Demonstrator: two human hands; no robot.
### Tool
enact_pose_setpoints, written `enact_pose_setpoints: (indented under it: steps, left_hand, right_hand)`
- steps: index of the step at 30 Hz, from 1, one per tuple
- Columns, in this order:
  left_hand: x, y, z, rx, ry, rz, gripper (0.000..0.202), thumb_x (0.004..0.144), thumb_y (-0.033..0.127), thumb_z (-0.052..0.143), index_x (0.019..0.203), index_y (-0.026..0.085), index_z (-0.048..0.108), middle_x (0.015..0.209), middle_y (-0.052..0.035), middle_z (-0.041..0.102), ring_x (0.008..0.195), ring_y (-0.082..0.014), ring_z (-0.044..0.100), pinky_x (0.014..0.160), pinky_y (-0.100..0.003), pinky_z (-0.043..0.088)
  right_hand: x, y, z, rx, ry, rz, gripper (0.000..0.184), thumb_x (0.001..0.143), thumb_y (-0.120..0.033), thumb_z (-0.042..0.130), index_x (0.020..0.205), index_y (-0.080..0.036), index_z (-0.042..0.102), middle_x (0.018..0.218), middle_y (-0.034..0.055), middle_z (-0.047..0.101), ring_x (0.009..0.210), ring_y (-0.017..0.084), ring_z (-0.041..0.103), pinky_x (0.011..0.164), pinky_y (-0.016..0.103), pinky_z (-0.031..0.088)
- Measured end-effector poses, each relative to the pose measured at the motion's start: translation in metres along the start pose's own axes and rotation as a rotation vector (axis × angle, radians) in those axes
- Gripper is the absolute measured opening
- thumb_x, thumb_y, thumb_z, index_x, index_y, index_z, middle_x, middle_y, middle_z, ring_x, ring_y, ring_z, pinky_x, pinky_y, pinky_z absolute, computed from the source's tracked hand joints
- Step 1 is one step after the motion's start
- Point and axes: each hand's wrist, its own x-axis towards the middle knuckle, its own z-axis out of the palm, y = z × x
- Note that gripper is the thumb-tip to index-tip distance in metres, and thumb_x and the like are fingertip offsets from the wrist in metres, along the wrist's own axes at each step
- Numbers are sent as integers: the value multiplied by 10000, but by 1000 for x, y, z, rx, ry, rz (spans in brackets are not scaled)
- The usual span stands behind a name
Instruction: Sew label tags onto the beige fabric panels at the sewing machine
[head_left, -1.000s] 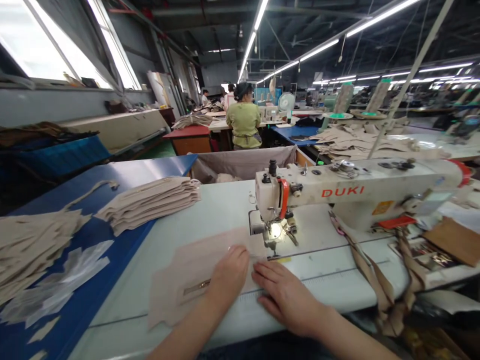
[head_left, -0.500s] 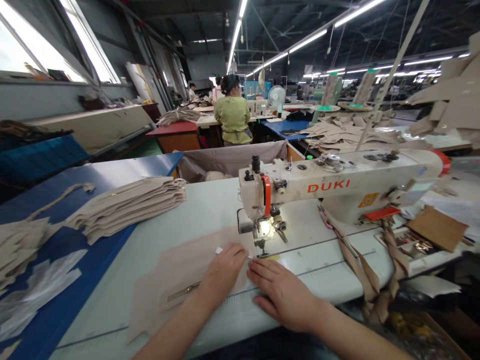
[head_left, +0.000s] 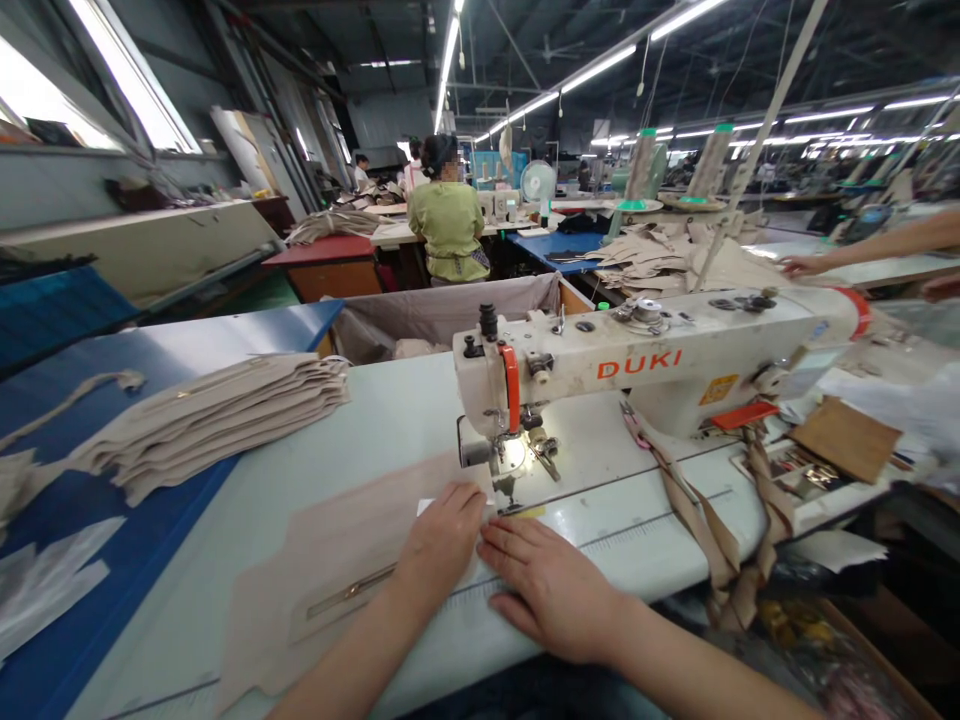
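A beige fabric panel [head_left: 337,530] with a zipper [head_left: 349,592] set into it lies on the pale sewing table, its right end by the presser foot. My left hand [head_left: 442,535] presses on that end, fingers bent together over the cloth and a small white label [head_left: 425,506]. Flat against the table edge side of the cloth, my right hand [head_left: 551,590] has its fingers stretched out and thumb apart, its fingertips close to the left ones. The white sewing machine [head_left: 555,370] stands just beyond both hands, its lamp lighting the needle area. The cloth under my fingers is hidden.
A stack of beige panels [head_left: 225,410] sits at left on the blue table [head_left: 187,510]. Small scissors [head_left: 634,425] and beige strips [head_left: 701,530] lie right of the machine. A co-worker's arm [head_left: 877,245] reaches in at far right; another person [head_left: 448,230] sits ahead.
The view has shifted slightly right. A co-worker's arm has come in at right, and the beige pieces hanging there are gone from view. My hands stay nearly in place on the cloth.
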Motion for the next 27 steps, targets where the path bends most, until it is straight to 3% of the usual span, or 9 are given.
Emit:
enact_pose_setpoints:
  steps: [10, 18, 27]
  left_hand:
    - [-2, 3, -1, 104, 9, 41, 232, 825, -12, 466, 903, 136, 627, 893, -86, 645, 882, -243, 602, 810, -363, 535]
    - [-4, 0, 2, 43, 78, 34, 259, 827, -21, 453, 930, 146, 620, 914, -85, 647, 881, -234, 599, 798, -354, 520]
    - [-4, 1, 3, 54, 51, 29, 254, 818, -14, 457, 931, 140, 624, 920, -92, 647, 881, -237, 597, 796, -359, 516]
  right_hand:
    - [1, 0, -2, -13, 1, -1, 494, 977, -389, 463, 1395, -128, 485, 1443, 105, 504, 1360, 219, 392, 1176, 344, 266]
    - [1, 0, -2, -16, -5, -1, 501, 978, -400, 458, 1407, -140, 471, 1454, 101, 491, 1367, 217, 381, 1171, 349, 273]
    - [0, 0, -1, -11, -6, 2, 506, 983, -402, 447, 1408, -130, 467, 1451, 101, 494, 1371, 215, 376, 1179, 340, 253]
